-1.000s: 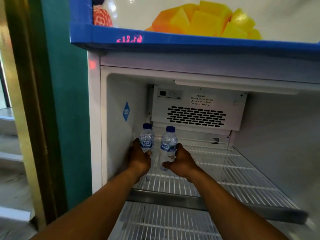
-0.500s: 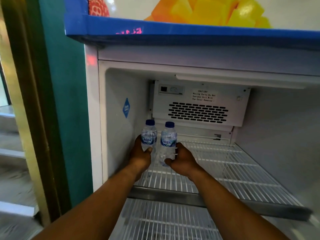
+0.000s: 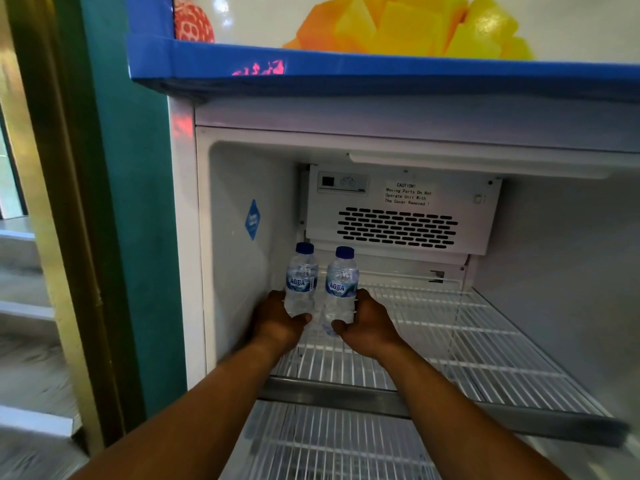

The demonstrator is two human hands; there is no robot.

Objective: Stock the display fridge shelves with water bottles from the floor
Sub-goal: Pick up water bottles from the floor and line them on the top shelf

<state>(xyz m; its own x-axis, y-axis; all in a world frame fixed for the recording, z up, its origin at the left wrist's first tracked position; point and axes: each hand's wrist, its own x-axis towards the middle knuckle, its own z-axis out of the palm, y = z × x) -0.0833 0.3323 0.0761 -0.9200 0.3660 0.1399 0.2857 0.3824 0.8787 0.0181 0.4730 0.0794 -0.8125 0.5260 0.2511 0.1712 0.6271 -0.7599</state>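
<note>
Two small clear water bottles with blue caps and blue labels stand upright, side by side, at the back left corner of the fridge's top wire shelf (image 3: 450,327). My left hand (image 3: 275,322) grips the lower half of the left bottle (image 3: 300,280). My right hand (image 3: 369,323) grips the lower half of the right bottle (image 3: 341,284). The two bottles almost touch each other, and the left one stands close to the fridge's left inner wall. Both bottle bases are hidden behind my fingers.
A white fan cover (image 3: 398,209) with a caution label hangs at the back above the shelf. A second wire shelf (image 3: 329,445) lies below. A teal wall (image 3: 131,202) and a doorway stand left of the fridge.
Both bottles have moved a little further back and closer together on the shelf, with my hands still around them. The camera has shifted slightly.
</note>
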